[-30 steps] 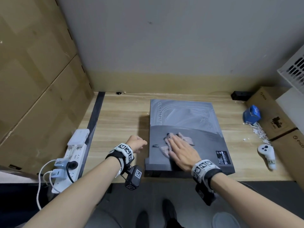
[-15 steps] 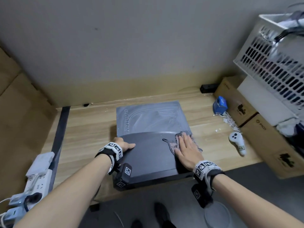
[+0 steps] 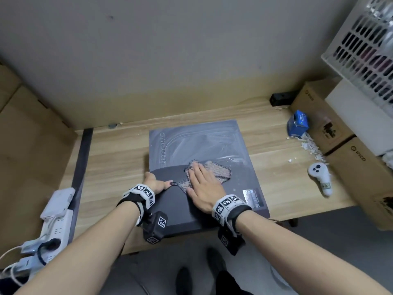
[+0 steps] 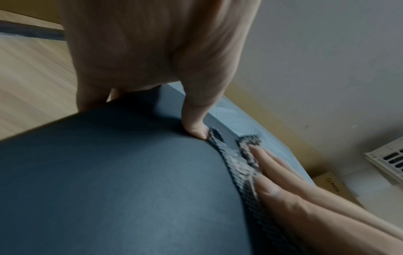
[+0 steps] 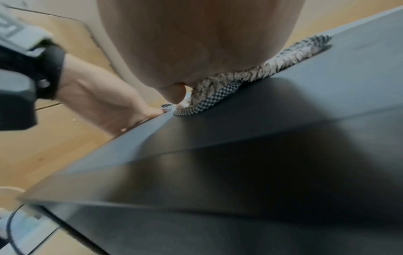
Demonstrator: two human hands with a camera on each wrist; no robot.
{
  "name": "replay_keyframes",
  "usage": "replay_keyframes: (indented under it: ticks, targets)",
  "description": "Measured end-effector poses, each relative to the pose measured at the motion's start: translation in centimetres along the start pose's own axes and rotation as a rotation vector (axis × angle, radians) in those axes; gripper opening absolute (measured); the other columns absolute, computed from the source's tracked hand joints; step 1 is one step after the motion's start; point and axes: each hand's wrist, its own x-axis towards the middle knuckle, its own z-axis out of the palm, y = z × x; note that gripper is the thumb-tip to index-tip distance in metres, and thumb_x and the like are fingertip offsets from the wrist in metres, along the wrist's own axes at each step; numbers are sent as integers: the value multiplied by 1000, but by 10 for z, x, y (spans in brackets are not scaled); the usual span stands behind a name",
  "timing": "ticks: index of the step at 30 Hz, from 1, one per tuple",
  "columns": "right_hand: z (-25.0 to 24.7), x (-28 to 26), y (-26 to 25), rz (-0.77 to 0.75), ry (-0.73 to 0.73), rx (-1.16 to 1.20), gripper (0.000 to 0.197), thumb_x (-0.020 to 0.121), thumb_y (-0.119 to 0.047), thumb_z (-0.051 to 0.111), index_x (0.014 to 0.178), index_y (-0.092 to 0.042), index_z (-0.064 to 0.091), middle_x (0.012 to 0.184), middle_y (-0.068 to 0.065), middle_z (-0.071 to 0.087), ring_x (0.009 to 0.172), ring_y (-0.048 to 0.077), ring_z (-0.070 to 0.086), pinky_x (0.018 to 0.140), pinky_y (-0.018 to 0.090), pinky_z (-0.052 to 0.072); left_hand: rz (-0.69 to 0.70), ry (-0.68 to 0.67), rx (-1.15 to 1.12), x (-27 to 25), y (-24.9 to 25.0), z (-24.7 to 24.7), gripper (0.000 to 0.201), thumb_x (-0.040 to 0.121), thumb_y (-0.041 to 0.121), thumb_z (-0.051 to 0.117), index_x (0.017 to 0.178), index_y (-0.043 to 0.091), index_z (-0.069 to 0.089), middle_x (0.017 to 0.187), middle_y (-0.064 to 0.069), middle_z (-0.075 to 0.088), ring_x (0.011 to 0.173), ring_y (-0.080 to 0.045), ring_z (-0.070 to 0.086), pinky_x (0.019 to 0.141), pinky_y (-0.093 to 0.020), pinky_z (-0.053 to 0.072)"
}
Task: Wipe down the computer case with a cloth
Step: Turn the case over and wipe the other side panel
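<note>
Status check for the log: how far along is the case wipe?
Roughly halfway. Near half of the computer case looks dark and clean. The right hand presses the cloth flat at the boundary; the left hand steadies the edge. The far half, by the logo, looks grey and streaky.

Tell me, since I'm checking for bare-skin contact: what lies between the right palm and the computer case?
The cloth lies between, flattened under the right hand on the computer case; head and left wrist views show it.

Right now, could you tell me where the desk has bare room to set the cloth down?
Bare wood lies between the case and the dark strip on the left. The right is crowded: a blue box, white scraps and a controller.
</note>
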Motion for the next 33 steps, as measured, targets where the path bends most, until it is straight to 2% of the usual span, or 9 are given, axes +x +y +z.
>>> replay_keyframes:
  ticks: [3,6,9,13,17,21,28,33]
  targets:
    - [-3,-1,13,-51,7,-9,65,103,-49,24,159,-20,9,166,0,-5,153,17,-7,124,41,0,9,16,5,-2,0,1,96,82,24,78,148,-3,14,149,-21,36,134,-34,40,111,-38,33]
    - [-7,-15,64,28,27,-18,64,100,-54,18,158,-30,4,165,-6,-8,152,15,-9,124,37,-4,-3,-8,-12,-1,-2,-2,105,81,32,79,151,0,7,152,-19,32,137,-35,38,113,-42,33]
    - [-10,-40,105,189,62,-7,69,97,-57,11,158,-26,0,165,0,-11,152,17,-13,123,35,-10,-1,-11,-6,2,-2,-3,109,79,33,80,151,0,5,153,-19,31,136,-35,39,113,-43,33]
    - [-8,-55,106,311,32,100,66,104,-47,25,159,-19,0,165,3,-14,151,19,-17,123,35,-8,1,-13,11,5,-6,-5,106,75,35,83,149,2,15,148,-18,38,132,-35,44,110,-44,37]
    - [-9,-33,105,353,3,90,71,103,-50,21,158,-12,-3,164,9,-16,151,23,-18,124,42,-4,-13,-9,58,8,-6,-8,101,69,40,86,143,4,28,142,-15,46,126,-34,49,104,-42,42]
    - [-22,0,119,346,-21,94,71,103,-50,21,157,-11,-3,164,11,-17,151,24,-16,123,41,-5,-43,-10,87,9,-5,-10,99,69,42,86,141,3,31,140,-15,47,127,-34,48,100,-40,41]
    - [-44,44,132,348,16,60,70,104,-47,23,158,-9,0,164,13,-12,152,26,-11,122,38,-6,-80,-3,89,13,-8,-9,103,57,50,89,135,7,37,133,-13,53,119,-34,54,102,-45,45]
    - [-46,58,134,343,45,48,68,104,-44,23,157,-7,1,164,15,-10,152,27,-11,123,40,-5,-87,-1,100,13,-8,-10,104,51,53,89,132,11,40,130,-10,55,116,-32,55,101,-45,46]
